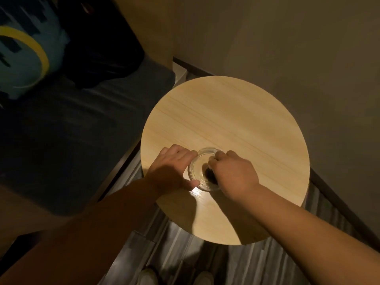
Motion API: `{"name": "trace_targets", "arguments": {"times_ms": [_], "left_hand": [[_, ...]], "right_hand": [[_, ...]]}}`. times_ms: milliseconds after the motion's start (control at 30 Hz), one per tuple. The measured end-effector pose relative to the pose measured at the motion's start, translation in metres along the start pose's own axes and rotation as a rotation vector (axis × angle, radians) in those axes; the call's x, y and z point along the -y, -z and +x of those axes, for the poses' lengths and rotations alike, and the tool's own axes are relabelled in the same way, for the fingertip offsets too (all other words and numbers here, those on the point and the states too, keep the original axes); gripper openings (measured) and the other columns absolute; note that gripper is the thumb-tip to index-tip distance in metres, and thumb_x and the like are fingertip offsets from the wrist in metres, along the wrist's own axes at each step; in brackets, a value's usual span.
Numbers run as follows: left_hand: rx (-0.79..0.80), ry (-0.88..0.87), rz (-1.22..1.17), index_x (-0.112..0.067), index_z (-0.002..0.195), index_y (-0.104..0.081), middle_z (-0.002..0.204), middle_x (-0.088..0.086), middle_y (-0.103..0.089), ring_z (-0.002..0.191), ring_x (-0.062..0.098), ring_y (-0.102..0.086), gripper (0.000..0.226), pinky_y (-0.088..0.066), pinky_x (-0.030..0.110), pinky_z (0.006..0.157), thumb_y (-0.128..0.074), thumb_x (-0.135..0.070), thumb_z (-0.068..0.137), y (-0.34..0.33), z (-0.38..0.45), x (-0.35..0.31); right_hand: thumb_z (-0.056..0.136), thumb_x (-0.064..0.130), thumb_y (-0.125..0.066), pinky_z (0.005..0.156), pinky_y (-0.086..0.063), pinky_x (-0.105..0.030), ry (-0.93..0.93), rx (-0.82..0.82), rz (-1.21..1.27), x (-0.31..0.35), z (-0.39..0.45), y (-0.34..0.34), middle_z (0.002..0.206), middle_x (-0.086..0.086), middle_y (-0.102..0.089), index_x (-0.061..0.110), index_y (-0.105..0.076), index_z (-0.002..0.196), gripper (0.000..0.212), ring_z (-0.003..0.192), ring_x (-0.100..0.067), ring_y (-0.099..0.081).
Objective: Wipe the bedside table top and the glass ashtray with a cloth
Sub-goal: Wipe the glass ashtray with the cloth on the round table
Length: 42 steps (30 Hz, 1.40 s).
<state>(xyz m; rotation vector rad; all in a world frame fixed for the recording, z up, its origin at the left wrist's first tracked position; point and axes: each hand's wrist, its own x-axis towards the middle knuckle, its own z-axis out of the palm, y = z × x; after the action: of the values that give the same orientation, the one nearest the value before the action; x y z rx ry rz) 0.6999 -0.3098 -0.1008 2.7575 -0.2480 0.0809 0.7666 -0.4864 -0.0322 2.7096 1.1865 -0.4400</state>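
Note:
A round light-wood bedside table top (226,120) fills the middle of the view. A clear glass ashtray (198,167) stands on its near-left part. My left hand (170,167) grips the ashtray's left rim, fingers curled around it. My right hand (234,173) comes in from the right with its fingers pressed down inside the ashtray. A small dark cloth (209,174) shows under those fingers, mostly hidden by the hand.
A dark bed (72,130) lies to the left with a blue and yellow cushion (22,52) and dark fabric at its head. A beige wall (287,48) stands behind and to the right. Dark striped flooring (174,254) and my shoes lie below the table.

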Motion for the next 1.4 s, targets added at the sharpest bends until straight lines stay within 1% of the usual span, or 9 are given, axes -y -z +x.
{"name": "trace_targets", "arguments": {"times_ms": [100,233,467,600,767,867,1033,1200,1400], "left_hand": [[-0.032,-0.026,0.001,-0.017,0.116,-0.054,0.103,0.002,-0.065,0.099,0.023,-0.055,0.066,-0.042,0.036,0.078,-0.063,-0.058,0.065,-0.004,0.0,-0.002],[-0.035,0.004,0.015,-0.02,0.114,-0.054,0.102,-0.003,-0.064,0.097,0.02,-0.055,0.065,-0.04,0.034,0.076,-0.06,-0.064,0.067,-0.004,-0.001,-0.002],[0.026,0.056,-0.015,-0.021,0.12,-0.05,0.109,-0.001,-0.062,0.104,0.023,-0.052,0.073,-0.039,0.037,0.077,-0.038,-0.079,0.077,-0.003,-0.001,-0.003],[0.058,0.089,-0.035,-0.022,0.123,-0.049,0.111,-0.002,-0.059,0.106,0.021,-0.046,0.08,-0.036,0.036,0.078,-0.024,-0.082,0.077,-0.002,-0.003,-0.003],[0.097,0.167,-0.035,-0.027,0.129,-0.044,0.122,-0.003,-0.055,0.117,0.018,-0.039,0.074,-0.031,0.037,0.088,-0.05,-0.07,0.07,-0.003,-0.002,-0.006],[0.101,0.176,0.0,-0.027,0.129,-0.044,0.123,-0.003,-0.056,0.119,0.018,-0.04,0.073,-0.033,0.038,0.09,-0.052,-0.065,0.068,-0.005,-0.002,-0.007],[0.122,0.198,-0.022,-0.026,0.131,-0.043,0.125,-0.002,-0.054,0.12,0.019,-0.038,0.076,-0.029,0.037,0.089,-0.049,-0.066,0.067,-0.005,-0.004,-0.004],[0.125,0.199,-0.011,-0.026,0.134,-0.041,0.129,-0.002,-0.052,0.123,0.018,-0.035,0.078,-0.028,0.037,0.091,-0.047,-0.065,0.067,-0.005,-0.004,-0.008],[0.112,0.221,-0.056,-0.026,0.132,-0.042,0.125,-0.001,-0.054,0.12,0.019,-0.038,0.076,-0.028,0.037,0.089,-0.047,-0.065,0.067,-0.004,-0.006,-0.008]], "right_hand": [[0.084,0.028,-0.062,0.058,-0.037,-0.032,0.078,-0.006,0.067,0.011,-0.009,-0.01,0.111,0.0,-0.057,0.024,-0.06,0.111,0.028,0.102,-0.026,-0.049],[0.08,0.026,-0.064,0.061,-0.035,-0.031,0.02,-0.089,0.094,0.012,0.014,-0.006,0.115,0.0,-0.056,0.022,-0.057,0.115,0.036,0.105,-0.025,-0.048],[0.084,0.03,-0.061,0.056,-0.037,-0.032,0.078,-0.074,0.116,0.012,-0.006,-0.018,0.105,0.0,-0.059,0.022,-0.061,0.108,0.026,0.102,-0.026,-0.051],[0.081,0.014,-0.059,0.056,-0.033,-0.033,-0.011,-0.174,0.138,0.011,0.015,-0.009,0.107,-0.008,-0.06,0.013,-0.05,0.111,0.032,0.098,-0.029,-0.052],[0.081,0.021,-0.059,0.057,-0.033,-0.032,0.001,-0.143,0.135,0.007,-0.008,-0.014,0.1,-0.006,-0.061,0.015,-0.06,0.101,0.021,0.098,-0.029,-0.052],[0.081,0.026,-0.06,0.059,-0.033,-0.03,0.048,-0.119,0.188,0.016,-0.007,-0.014,0.096,-0.003,-0.061,0.021,-0.063,0.096,0.016,0.098,-0.026,-0.052],[0.083,0.02,-0.057,0.06,-0.034,-0.032,-0.051,-0.148,0.127,0.005,0.014,-0.003,0.109,-0.005,-0.057,0.015,-0.057,0.108,0.025,0.1,-0.027,-0.049],[0.083,0.03,-0.057,0.057,-0.033,-0.03,0.046,-0.124,0.153,0.017,-0.011,-0.017,0.097,-0.001,-0.061,0.022,-0.062,0.099,0.019,0.096,-0.027,-0.053],[0.08,0.019,-0.06,0.058,-0.032,-0.031,-0.036,-0.162,0.144,0.006,0.014,-0.007,0.106,0.0,-0.058,0.022,-0.058,0.104,0.025,0.097,-0.024,-0.051]]}}
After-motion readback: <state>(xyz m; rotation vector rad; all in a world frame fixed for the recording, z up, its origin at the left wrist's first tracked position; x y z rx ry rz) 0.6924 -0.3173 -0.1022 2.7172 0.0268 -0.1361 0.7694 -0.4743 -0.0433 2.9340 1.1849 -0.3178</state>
